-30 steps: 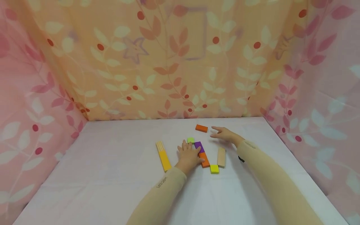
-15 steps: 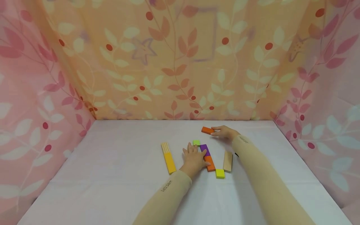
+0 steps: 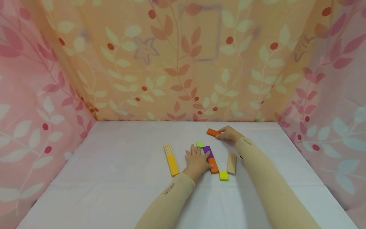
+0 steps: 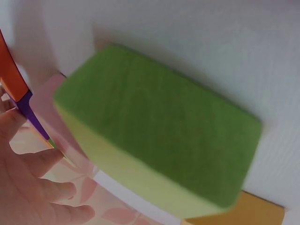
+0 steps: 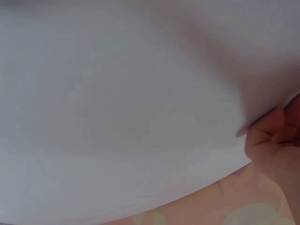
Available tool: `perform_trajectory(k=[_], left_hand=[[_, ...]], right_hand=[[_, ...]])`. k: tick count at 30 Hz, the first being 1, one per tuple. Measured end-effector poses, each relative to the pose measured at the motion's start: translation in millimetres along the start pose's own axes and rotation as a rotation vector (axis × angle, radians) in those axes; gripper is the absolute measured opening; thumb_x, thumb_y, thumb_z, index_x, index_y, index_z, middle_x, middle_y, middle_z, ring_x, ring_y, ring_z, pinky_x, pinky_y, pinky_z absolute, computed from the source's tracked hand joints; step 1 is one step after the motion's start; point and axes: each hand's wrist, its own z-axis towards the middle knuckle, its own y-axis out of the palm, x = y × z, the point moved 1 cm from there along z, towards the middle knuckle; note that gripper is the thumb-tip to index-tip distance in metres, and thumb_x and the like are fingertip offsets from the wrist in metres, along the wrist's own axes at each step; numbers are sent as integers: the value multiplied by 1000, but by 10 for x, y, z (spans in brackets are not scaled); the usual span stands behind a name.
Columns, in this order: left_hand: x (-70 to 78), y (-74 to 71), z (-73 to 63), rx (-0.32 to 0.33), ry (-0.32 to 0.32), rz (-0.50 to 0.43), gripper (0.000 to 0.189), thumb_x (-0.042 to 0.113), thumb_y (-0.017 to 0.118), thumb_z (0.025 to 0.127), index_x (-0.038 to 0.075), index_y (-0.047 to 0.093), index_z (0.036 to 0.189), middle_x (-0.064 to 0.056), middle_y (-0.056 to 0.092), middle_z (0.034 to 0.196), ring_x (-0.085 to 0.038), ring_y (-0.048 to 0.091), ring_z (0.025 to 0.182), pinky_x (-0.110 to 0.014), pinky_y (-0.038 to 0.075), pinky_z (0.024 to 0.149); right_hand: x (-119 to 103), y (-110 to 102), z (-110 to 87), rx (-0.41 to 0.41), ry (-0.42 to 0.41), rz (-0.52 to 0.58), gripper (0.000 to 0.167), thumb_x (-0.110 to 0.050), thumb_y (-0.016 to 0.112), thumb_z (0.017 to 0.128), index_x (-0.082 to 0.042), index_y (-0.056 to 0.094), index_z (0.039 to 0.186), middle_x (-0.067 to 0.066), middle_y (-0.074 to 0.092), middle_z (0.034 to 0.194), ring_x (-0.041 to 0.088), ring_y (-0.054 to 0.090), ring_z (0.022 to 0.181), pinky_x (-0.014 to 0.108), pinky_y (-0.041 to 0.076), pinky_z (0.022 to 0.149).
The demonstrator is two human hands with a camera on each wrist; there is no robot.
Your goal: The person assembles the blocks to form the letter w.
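Note:
In the head view my left hand (image 3: 196, 163) lies with spread fingers beside a purple block (image 3: 208, 152) and an orange block (image 3: 212, 166), laid end to end; thumb and forefinger touch them. Farther back, my right hand (image 3: 229, 133) pinches the right end of another orange block (image 3: 212, 132). A light green block (image 3: 199, 144) lies just past the left fingertips. The left wrist view has a green block (image 4: 154, 126) close to the camera and a pink block (image 4: 49, 105) near the left fingers (image 4: 40, 161). In the right wrist view the fingers (image 5: 262, 136) are curled; their block is hardly visible.
A yellow block (image 3: 224, 176) touches the orange block's near end. A plain wooden block (image 3: 231, 164) stretches back from it. To the left lies a yellow piece with pale stripes (image 3: 171, 160). Patterned curtains (image 3: 177, 63) enclose the white tabletop (image 3: 123, 178).
My right hand has reached left to the far orange block and now pinches its right end. The left hand stays by the purple and orange blocks. The head view has shifted slightly.

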Motion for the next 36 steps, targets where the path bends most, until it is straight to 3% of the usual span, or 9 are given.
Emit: perform_trajectory(k=[5,11,20,25,31,36], left_hand=[[-8,31,7,-7,-3,6,66,63,56,87,33,47,145,-13,31,156,-42,15,144,-62,19,111],[-40,72,12,-25,-18,-7,66,63,57,87,33,46,145,-13,30,156,-42,13,145,-62,18,111],[-71,53,14,-22,-13,-66,66,60,60,86,31,48,145,-15,30,156,-43,11,145,-63,16,111],[-73,58,14,-5,-6,-64,66,60,60,86,30,49,144,-16,30,155,-44,12,144,-63,17,110],[-44,36,15,10,10,-55,65,60,60,87,30,50,143,-16,31,155,-43,12,144,-63,16,111],[-7,3,-10,9,19,-51,65,60,59,87,30,49,144,-16,30,155,-44,12,144,-64,16,110]], right_hand=[[26,-20,-147,34,-54,33,47,-21,68,92,11,58,125,28,58,125,37,56,112,47,44,98],[64,-26,-336,5,-22,289,45,-10,66,93,15,52,127,19,68,99,19,64,83,34,55,77],[249,-74,-512,-18,28,512,54,-5,51,96,3,35,147,19,55,120,21,55,91,33,51,76],[324,-128,-543,-7,91,497,48,-10,46,97,2,38,142,14,56,111,22,55,89,33,50,74],[372,-175,-569,2,107,458,43,-11,41,101,0,43,143,8,58,103,17,54,82,30,47,68],[411,-170,-580,9,100,439,43,-7,43,100,2,45,142,2,55,82,11,45,61,24,39,56]])
